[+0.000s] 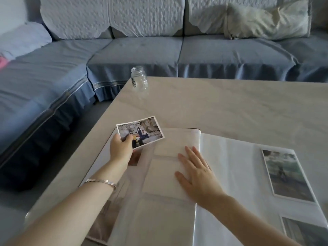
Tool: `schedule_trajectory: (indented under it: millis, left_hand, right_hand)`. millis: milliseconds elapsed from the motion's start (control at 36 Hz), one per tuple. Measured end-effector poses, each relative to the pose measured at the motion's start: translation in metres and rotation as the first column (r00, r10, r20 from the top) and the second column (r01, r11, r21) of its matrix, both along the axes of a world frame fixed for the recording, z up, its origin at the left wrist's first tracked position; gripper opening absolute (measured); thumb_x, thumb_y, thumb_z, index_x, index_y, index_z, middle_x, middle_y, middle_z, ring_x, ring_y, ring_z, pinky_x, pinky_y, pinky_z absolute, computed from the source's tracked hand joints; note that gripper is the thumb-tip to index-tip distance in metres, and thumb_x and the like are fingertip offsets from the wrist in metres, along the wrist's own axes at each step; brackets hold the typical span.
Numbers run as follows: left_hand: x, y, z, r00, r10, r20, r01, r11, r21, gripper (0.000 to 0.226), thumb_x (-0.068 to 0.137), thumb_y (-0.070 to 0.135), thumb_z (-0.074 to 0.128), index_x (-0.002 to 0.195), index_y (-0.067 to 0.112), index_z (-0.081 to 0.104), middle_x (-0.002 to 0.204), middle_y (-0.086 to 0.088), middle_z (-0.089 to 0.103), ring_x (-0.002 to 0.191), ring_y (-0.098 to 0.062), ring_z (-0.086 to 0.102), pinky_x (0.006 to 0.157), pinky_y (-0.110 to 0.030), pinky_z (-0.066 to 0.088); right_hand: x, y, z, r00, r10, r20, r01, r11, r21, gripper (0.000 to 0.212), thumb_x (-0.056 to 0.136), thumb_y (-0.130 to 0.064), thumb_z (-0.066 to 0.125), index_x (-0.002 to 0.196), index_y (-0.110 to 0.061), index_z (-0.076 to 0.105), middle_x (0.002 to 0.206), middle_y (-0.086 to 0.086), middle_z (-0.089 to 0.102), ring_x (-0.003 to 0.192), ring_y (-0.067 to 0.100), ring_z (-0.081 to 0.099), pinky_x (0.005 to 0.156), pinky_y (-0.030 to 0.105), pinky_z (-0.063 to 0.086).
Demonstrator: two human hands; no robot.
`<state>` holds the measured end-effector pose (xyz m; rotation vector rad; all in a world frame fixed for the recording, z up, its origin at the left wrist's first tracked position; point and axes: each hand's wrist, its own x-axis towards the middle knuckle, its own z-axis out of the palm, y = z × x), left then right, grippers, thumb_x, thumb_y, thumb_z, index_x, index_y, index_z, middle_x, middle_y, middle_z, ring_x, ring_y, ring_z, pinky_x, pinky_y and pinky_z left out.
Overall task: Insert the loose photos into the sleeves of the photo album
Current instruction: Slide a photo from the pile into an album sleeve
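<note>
1. A photo album (230, 157) lies open on the pale marbled desk (230, 103), with its near edge towards the person.
2. The left hand (120, 148) holds a loose photo (142, 130) by its lower-left corner, thumb on top and fingers beneath, so this grip is closed on the print.
3. The photo, which shows a small group of people before pale rocks, sits tilted over the upper left of the album's left page. Whether it touches the page cannot be told.
4. The right hand (197, 173) lies palm down on the left page just beside the spine. Its fingers are straight and slightly spread, and its grip is wide and holds nothing.
5. On the right page a sleeved print (284, 174) sits near the outer edge. A second print (305, 231) below it is cut off by the frame.
6. A further print (104, 222) shows at the lower left of the left page, partly behind the left forearm.
7. A metal bracelet (103, 181) circles the left wrist.
8. A clear glass jar (139, 79) without a lid stands upright near the desk's far left corner, well apart from the album.
9. Behind the desk is a blue-grey sofa (134, 50), with a pale pillow (266, 20) against its back.
</note>
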<state>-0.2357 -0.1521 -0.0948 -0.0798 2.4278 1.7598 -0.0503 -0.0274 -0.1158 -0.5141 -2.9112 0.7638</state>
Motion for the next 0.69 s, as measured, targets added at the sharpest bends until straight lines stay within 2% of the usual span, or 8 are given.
schedule_trajectory:
  millis: [83, 139, 194, 250, 361, 444, 583, 694]
  left_hand:
    - [-0.010, -0.004, -0.004, 0.999, -0.033, -0.030, 0.032, 0.999, -0.038, 0.021, 0.092, 0.009, 0.055, 0.113, 0.005, 0.058, 0.112, -0.006, 0.061, 0.093, -0.022, 0.059, 0.064, -0.031, 0.052]
    - [-0.011, -0.005, -0.002, 0.997, -0.054, -0.059, 0.050, 0.996, -0.071, 0.024, 0.094, 0.008, 0.051, 0.117, 0.004, 0.055, 0.116, -0.004, 0.057, 0.097, -0.020, 0.056, 0.063, -0.032, 0.053]
    - [-0.008, -0.006, 0.001, 0.992, -0.063, -0.114, 0.047, 0.989, -0.139, 0.022, 0.095, 0.009, 0.050, 0.115, 0.003, 0.055, 0.119, -0.008, 0.058, 0.106, -0.026, 0.056, 0.085, -0.041, 0.052]
    - [-0.005, -0.007, 0.004, 0.983, -0.055, -0.177, 0.018, 0.979, -0.202, 0.022, 0.095, 0.008, 0.048, 0.116, 0.000, 0.053, 0.122, -0.013, 0.057, 0.116, -0.029, 0.052, 0.099, -0.034, 0.040]
    - [0.002, -0.011, 0.007, 0.972, -0.063, -0.227, 0.002, 0.967, -0.256, 0.024, 0.098, 0.009, 0.043, 0.118, -0.003, 0.049, 0.126, -0.017, 0.054, 0.119, -0.030, 0.048, 0.091, -0.027, 0.034]
    - [0.001, -0.016, 0.004, 0.967, -0.076, -0.244, 0.000, 0.956, -0.295, 0.021, 0.099, 0.012, 0.042, 0.114, -0.002, 0.047, 0.119, -0.017, 0.055, 0.108, -0.030, 0.051, 0.077, -0.025, 0.032]
    - [-0.001, -0.022, -0.001, 0.963, -0.067, -0.260, -0.021, 0.946, -0.323, 0.024, 0.099, 0.014, 0.042, 0.118, 0.000, 0.046, 0.118, -0.016, 0.056, 0.108, -0.033, 0.052, 0.079, -0.028, 0.033]
    - [-0.001, -0.021, -0.001, 0.964, -0.121, -0.236, 0.041, 0.947, -0.318, 0.021, 0.099, 0.014, 0.042, 0.115, 0.002, 0.048, 0.103, -0.007, 0.051, 0.092, -0.022, 0.049, 0.072, -0.027, 0.034]
  right_hand:
    - [0.001, 0.001, -0.004, 1.000, -0.012, -0.028, 0.012, 1.000, 0.002, 0.091, 0.067, -0.068, -0.001, 0.147, -0.031, 0.020, 0.153, -0.016, -0.005, 0.132, -0.002, -0.023, 0.108, 0.014, -0.013]
    - [0.001, 0.001, -0.005, 0.999, -0.015, -0.043, 0.015, 1.000, 0.011, 0.089, 0.068, -0.068, 0.001, 0.147, -0.031, 0.021, 0.150, -0.018, -0.006, 0.133, -0.003, -0.021, 0.108, 0.014, -0.011]
    - [0.001, 0.000, -0.005, 0.998, -0.023, -0.057, 0.023, 1.000, 0.006, 0.088, 0.070, -0.067, 0.003, 0.147, -0.031, 0.023, 0.151, -0.017, -0.005, 0.134, -0.003, -0.020, 0.109, 0.015, -0.009]
    - [0.001, -0.002, -0.005, 0.998, -0.028, -0.057, 0.028, 1.000, 0.000, 0.087, 0.070, -0.067, 0.004, 0.146, -0.031, 0.024, 0.148, -0.019, -0.006, 0.134, -0.003, -0.019, 0.109, 0.015, -0.009]
    - [0.001, -0.002, -0.005, 0.998, -0.028, -0.062, 0.028, 1.000, 0.000, 0.087, 0.070, -0.067, 0.004, 0.146, -0.030, 0.025, 0.145, -0.020, -0.006, 0.134, -0.003, -0.018, 0.108, 0.014, -0.009]
    - [0.000, -0.002, -0.005, 0.998, -0.029, -0.063, 0.029, 1.000, -0.001, 0.087, 0.070, -0.067, 0.004, 0.146, -0.030, 0.025, 0.146, -0.020, -0.005, 0.134, -0.003, -0.019, 0.108, 0.014, -0.010]
    - [0.000, -0.003, -0.006, 0.997, -0.031, -0.067, 0.031, 0.999, 0.008, 0.087, 0.070, -0.067, 0.002, 0.146, -0.031, 0.024, 0.144, -0.021, -0.008, 0.134, -0.004, -0.019, 0.106, 0.011, -0.012]
    - [0.000, -0.003, -0.007, 0.995, -0.034, -0.091, 0.034, 0.999, -0.001, 0.086, 0.071, -0.066, 0.006, 0.146, -0.029, 0.027, 0.144, -0.020, -0.005, 0.135, -0.003, -0.016, 0.107, 0.013, -0.010]
